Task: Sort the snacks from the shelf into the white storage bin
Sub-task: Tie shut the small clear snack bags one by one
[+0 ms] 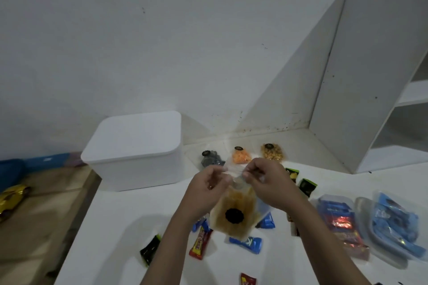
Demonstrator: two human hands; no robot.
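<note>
Your left hand (208, 186) and right hand (266, 183) lift a clear snack bag (234, 213) above the tabletop (111, 227). Fingers of both pinch its top edge. The white storage bin (134, 150) sits lidded behind.

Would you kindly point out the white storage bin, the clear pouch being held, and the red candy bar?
white storage bin (136, 172), head view, on its front wall.
clear pouch (234, 215), head view, on its round black label.
red candy bar (200, 244), head view, on the wrapper's middle.

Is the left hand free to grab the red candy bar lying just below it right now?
Probably not yet. The left hand and right hand both pinch the clear snack bag. The red candy bar lies uncovered on the counter, so only the grip hinders.
</note>
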